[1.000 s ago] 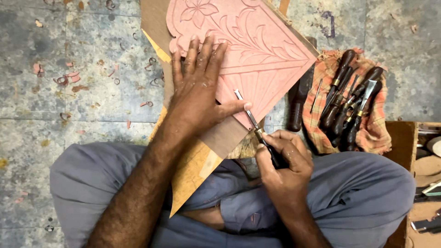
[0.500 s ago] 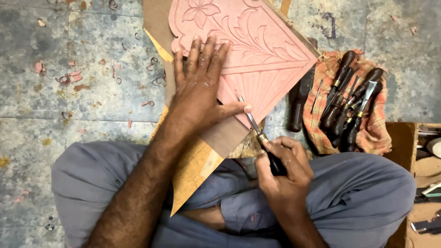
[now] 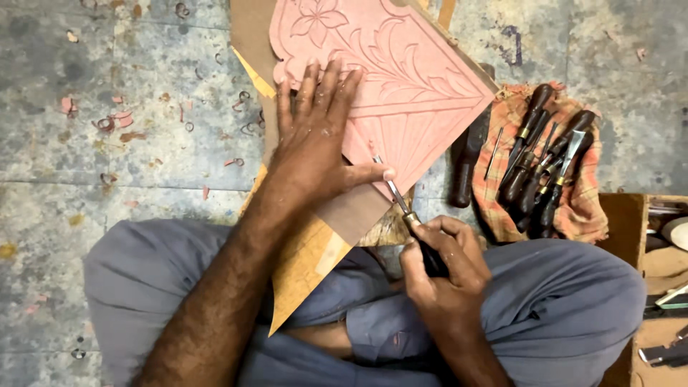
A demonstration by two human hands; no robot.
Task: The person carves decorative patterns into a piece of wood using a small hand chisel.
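Left hand pressed flat on the pink carved wooden panel, fingers spread and pointing toward the top of the frame, thumb stretched out to the right and touching the chisel's blade. Open palm, gripping nothing, just bearing down on the panel. Right hand low and right of centre, fist closed tight around the dark handle of a carving chisel. Blade angled up and to the left, tip set on the fan of fluted grooves at the panel's lower corner, just beside the left thumb.

Panel itself filling the top centre of the frame, tilted, with a flower at the top, leafy scrolls in the middle and a border line above the grooves. Underneath, a plain brown backing board jutting down to a point over crossed legs in grey-blue trousers.

To the right of the panel, a dark wooden mallet lying on the floor, touching the edge of a checked orange cloth. On that cloth, a bundle of spare chisels with dark handles, heaped close together. Far right edge, a wooden box, partly cut off. Left half of the frame: mottled grey stone floor scattered with pink curled wood shavings.
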